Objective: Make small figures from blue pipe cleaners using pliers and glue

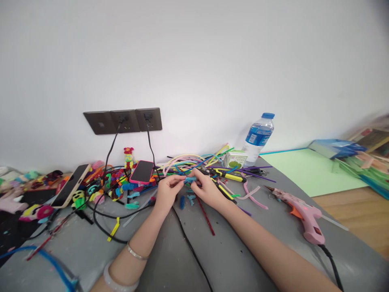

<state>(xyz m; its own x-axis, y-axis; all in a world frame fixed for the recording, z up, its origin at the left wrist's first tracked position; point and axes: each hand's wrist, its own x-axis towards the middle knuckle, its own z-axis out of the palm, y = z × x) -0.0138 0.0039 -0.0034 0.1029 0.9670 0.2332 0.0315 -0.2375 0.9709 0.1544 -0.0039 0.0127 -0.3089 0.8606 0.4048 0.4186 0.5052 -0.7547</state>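
Between my two hands, over the middle of the grey table, is a short blue pipe cleaner piece [190,179]. My left hand [169,191] pinches its left end between thumb and fingertips. On the other end the fingers of my right hand [206,187] are closed, covering part of it. Just below the hands lie a dark blue fuzzy piece [182,202] and a light blue twisted piece [191,199]. A red pipe cleaner [206,217] runs down from under my right hand. Yellow-and-black pliers [229,175] lie right beside that hand.
A pink glue gun [304,213] rests at the right. A water bottle [258,140] and a small box [235,158] stand near the wall. Two phones [142,171] and many colourful fuzzy pieces crowd the left. A black cable [191,247] crosses the grey table [237,259].
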